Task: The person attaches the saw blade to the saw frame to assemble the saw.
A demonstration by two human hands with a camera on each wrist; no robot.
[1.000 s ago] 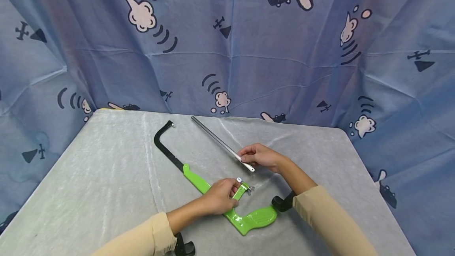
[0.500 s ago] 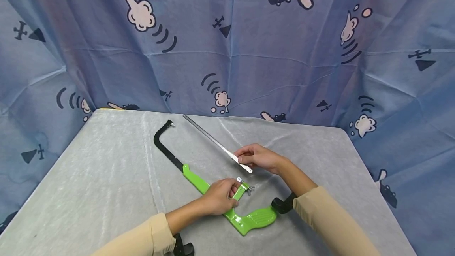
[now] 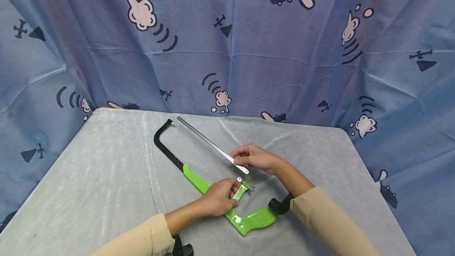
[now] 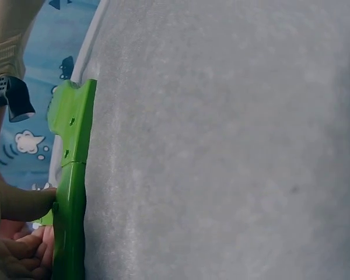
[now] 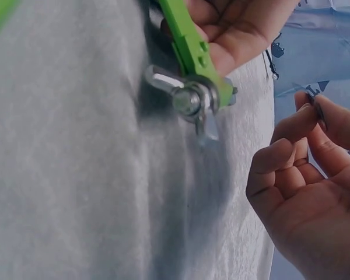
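Observation:
A hacksaw frame (image 3: pixel 194 180) with a green handle and a black bent front arm lies diagonally on the table. My left hand (image 3: pixel 221 197) grips its green part near the rear post, fingers curled round it; the left wrist view has the thumb against the green frame (image 4: pixel 70 216). At the post's end sits a wing nut (image 5: pixel 189 102), large in the right wrist view. My right hand (image 3: pixel 254 158) pinches a silver hacksaw blade (image 3: pixel 209 142) near its holed near end, between thumb and fingers. The blade slants toward the frame's front tip, its near end just above the post.
The table is covered with grey cloth (image 3: pixel 117 177), its far edge against a blue printed curtain (image 3: pixel 192 50). A black wrist camera mount (image 3: pixel 281 205) overlaps the end of the green handle in the head view.
My right hand has shifted the blade leftward, its far end now close to the tip of the frame's black arm and its near end nearer the post. My left hand stays on the frame.

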